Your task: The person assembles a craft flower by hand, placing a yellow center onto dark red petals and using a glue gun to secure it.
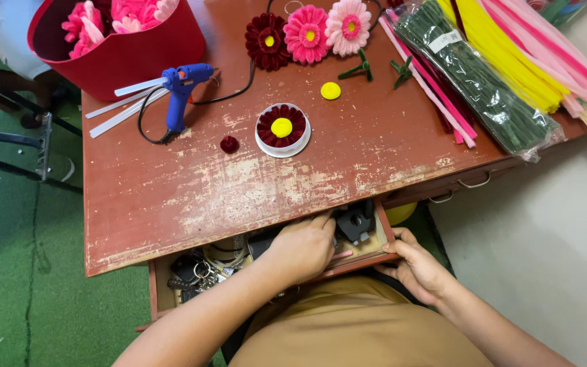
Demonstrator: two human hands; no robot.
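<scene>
A worn red-brown wooden table (171, 190) has its front drawer (383, 234) pulled partly open. My left hand (304, 248) reaches down into the drawer among black odds and ends; what its fingers hold is hidden. My right hand (416, 268) grips the drawer's front right corner. A bunch of keys (198, 275) lies in the drawer's left part. On the tabletop a white round lid (282, 130) carries a dark red fuzzy flower with a yellow centre.
A blue glue gun (179, 92) with white glue sticks lies at the back left beside a red round box (130, 47) of pink flowers. Three fuzzy flowers (307, 30), a yellow disc (330, 90), a dark red pompom (229, 144) and bags of pipe cleaners (490, 75) lie behind.
</scene>
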